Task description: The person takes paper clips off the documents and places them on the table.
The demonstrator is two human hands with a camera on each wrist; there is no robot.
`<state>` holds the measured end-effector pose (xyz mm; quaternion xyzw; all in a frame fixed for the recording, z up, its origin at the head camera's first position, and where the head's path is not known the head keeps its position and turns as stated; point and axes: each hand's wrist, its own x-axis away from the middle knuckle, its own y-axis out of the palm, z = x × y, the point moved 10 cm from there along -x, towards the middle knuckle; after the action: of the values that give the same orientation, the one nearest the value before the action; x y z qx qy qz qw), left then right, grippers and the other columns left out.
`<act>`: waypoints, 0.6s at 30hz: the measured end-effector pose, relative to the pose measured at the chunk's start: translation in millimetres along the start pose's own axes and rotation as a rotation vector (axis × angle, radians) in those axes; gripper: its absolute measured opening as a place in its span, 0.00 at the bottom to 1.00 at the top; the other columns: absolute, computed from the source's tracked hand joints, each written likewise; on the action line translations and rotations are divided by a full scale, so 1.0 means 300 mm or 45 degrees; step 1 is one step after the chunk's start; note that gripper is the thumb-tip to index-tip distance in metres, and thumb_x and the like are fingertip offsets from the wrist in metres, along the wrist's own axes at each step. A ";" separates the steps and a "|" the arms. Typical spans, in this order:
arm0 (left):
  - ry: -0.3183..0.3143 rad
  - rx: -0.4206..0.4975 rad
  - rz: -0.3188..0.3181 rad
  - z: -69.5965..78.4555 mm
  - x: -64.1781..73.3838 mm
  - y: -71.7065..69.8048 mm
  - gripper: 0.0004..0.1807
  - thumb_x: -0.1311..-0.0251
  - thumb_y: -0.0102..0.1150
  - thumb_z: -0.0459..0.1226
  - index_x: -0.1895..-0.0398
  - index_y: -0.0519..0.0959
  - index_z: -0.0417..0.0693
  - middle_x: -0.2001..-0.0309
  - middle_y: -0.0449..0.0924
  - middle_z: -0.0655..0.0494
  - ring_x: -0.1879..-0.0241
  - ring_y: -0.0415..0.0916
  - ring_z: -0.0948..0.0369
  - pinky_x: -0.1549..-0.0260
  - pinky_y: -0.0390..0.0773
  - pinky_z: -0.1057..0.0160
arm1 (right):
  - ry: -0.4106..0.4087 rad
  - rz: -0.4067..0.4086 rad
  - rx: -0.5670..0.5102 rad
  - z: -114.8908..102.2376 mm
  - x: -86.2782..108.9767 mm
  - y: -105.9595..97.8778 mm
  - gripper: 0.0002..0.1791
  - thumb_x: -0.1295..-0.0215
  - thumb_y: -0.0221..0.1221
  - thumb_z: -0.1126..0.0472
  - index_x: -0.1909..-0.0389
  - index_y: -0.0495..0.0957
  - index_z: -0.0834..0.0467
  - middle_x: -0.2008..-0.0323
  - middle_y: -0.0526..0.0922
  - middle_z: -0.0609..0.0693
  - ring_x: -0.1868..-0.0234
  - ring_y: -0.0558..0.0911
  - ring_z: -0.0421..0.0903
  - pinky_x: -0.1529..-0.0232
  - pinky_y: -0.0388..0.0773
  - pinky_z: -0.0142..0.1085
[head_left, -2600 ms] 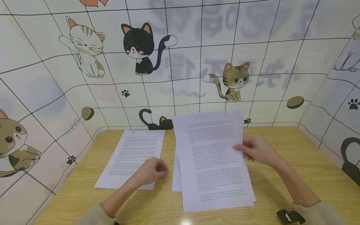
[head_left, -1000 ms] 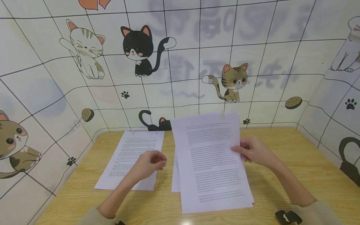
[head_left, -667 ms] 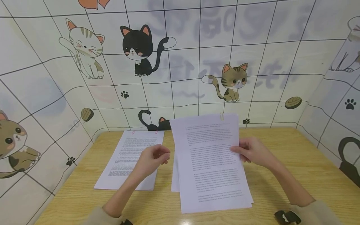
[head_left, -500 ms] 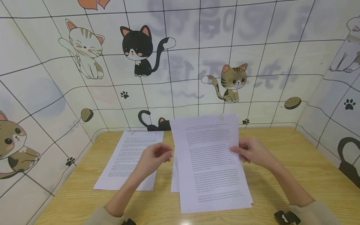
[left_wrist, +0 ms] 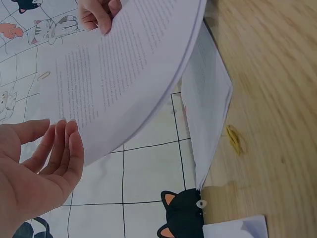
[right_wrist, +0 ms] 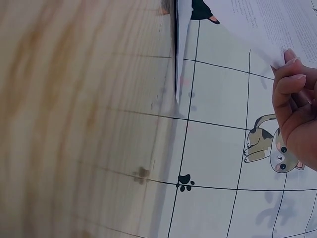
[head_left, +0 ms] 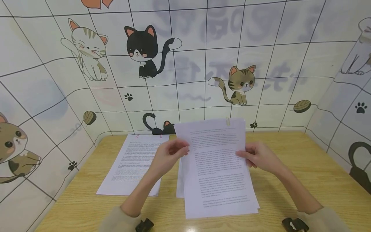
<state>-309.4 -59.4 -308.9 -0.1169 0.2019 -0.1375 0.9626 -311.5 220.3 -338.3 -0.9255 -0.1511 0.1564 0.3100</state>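
Note:
My right hand [head_left: 262, 158] pinches the right edge of an upright sheaf of printed paper [head_left: 217, 180], thumb on the front. A pale yellow paper clip [head_left: 228, 121] sits on the sheaf's top edge. At the sheaf's left edge is my left hand [head_left: 171, 156], its fingers loosely bent. In the left wrist view a gap shows between thumb and fingers, and the fingertips overlap the paper; whether they touch it I cannot tell. A yellow paper clip or clips [left_wrist: 235, 140] lie on the table below the left hand. In the right wrist view, the right fingers partly hide the paper corner.
A second printed stack [head_left: 127, 167] lies at the left with two pinkish-red clips [head_left: 137, 136] on its top edge. More paper [head_left: 180, 185] shows behind the held sheaf. The wooden table [head_left: 290, 187] meets a cat-patterned cloth wall [head_left: 191, 106] at the back.
My left hand has left the table beside the yellow clip, rising and moving right to the sheaf's left edge. The right hand keeps its hold, and the sheaf has shifted slightly left.

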 end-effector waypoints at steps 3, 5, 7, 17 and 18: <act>0.038 0.017 0.002 0.025 -0.015 0.013 0.08 0.34 0.63 0.30 0.53 0.83 0.37 0.60 0.85 0.47 0.60 0.83 0.51 0.57 0.81 0.66 | -0.003 0.007 0.005 -0.003 0.001 0.001 0.06 0.29 0.61 0.65 0.59 0.83 0.64 0.84 0.75 0.46 0.86 0.68 0.38 0.85 0.58 0.28; 0.059 0.029 0.005 0.040 -0.025 0.023 0.09 0.35 0.63 0.30 0.53 0.82 0.36 0.59 0.86 0.48 0.59 0.83 0.54 0.56 0.81 0.65 | -0.007 0.010 0.011 -0.005 0.001 0.001 0.06 0.29 0.61 0.65 0.59 0.83 0.64 0.84 0.75 0.46 0.86 0.68 0.38 0.85 0.59 0.28; 0.073 0.033 0.020 0.059 -0.032 0.030 0.10 0.35 0.64 0.30 0.53 0.83 0.37 0.58 0.85 0.49 0.59 0.83 0.56 0.55 0.81 0.65 | -0.008 0.012 0.018 -0.008 0.001 0.001 0.06 0.29 0.61 0.65 0.59 0.83 0.64 0.85 0.74 0.45 0.86 0.68 0.38 0.85 0.59 0.28; 0.243 0.069 0.061 0.163 -0.058 0.074 0.09 0.37 0.65 0.28 0.55 0.83 0.36 0.58 0.86 0.47 0.58 0.83 0.56 0.52 0.82 0.60 | -0.015 0.017 0.076 -0.021 0.001 0.009 0.05 0.29 0.61 0.65 0.59 0.83 0.62 0.86 0.72 0.44 0.86 0.67 0.37 0.85 0.57 0.28; 0.266 0.069 0.063 0.177 -0.059 0.078 0.09 0.37 0.64 0.28 0.55 0.83 0.36 0.58 0.86 0.47 0.58 0.83 0.56 0.52 0.82 0.59 | -0.022 0.020 0.085 -0.025 0.001 0.009 0.05 0.29 0.61 0.65 0.59 0.83 0.62 0.86 0.72 0.44 0.86 0.67 0.37 0.85 0.57 0.28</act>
<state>-297.6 -22.9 -261.8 -0.0707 0.3002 -0.1305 0.9423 -307.9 214.4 -334.5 -0.9144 -0.1412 0.1717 0.3383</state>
